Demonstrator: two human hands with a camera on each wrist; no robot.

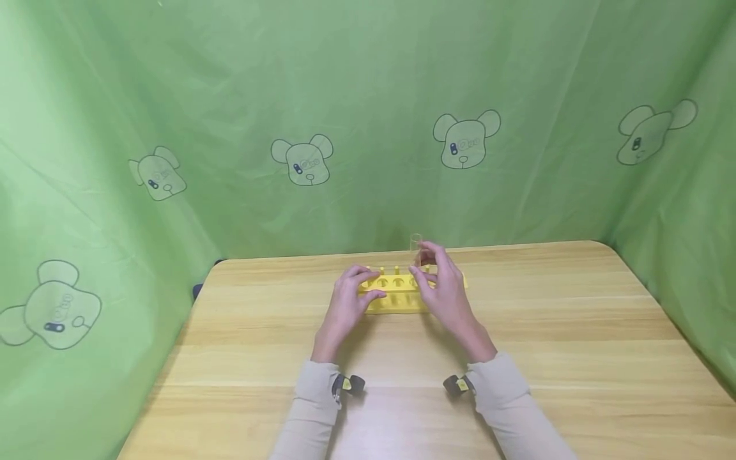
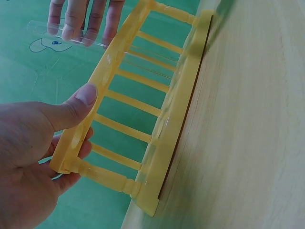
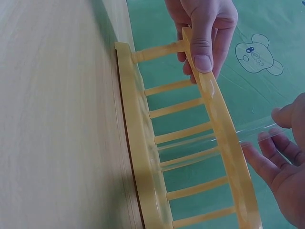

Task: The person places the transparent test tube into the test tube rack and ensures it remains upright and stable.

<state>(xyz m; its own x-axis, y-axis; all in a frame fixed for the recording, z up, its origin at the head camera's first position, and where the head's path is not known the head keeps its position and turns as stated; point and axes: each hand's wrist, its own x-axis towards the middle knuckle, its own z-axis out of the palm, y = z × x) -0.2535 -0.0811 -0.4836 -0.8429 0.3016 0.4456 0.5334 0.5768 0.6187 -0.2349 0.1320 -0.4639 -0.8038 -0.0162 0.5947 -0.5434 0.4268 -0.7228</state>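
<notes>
A yellow test tube rack [image 1: 397, 308] stands on the table, with a row of holes in its upper board and upright pegs along the back. My left hand [image 1: 347, 292] grips the left end of the upper board, thumb [image 2: 86, 95] on the near side and fingers curled behind. A clear glass test tube [image 1: 416, 241] stands upright through one of the holes. In the right wrist view the tube's lower part [image 3: 186, 143] shows between the two boards, reaching the lower one. My right hand [image 1: 445, 287] holds the tube's upper part between thumb and fingers.
The wooden table [image 1: 546, 332] spreads around the rack, its far edge just behind it. A green curtain [image 1: 368, 76] printed with mouse heads hangs behind and at both sides. Small dark cameras [image 1: 458, 385] are strapped to both wrists.
</notes>
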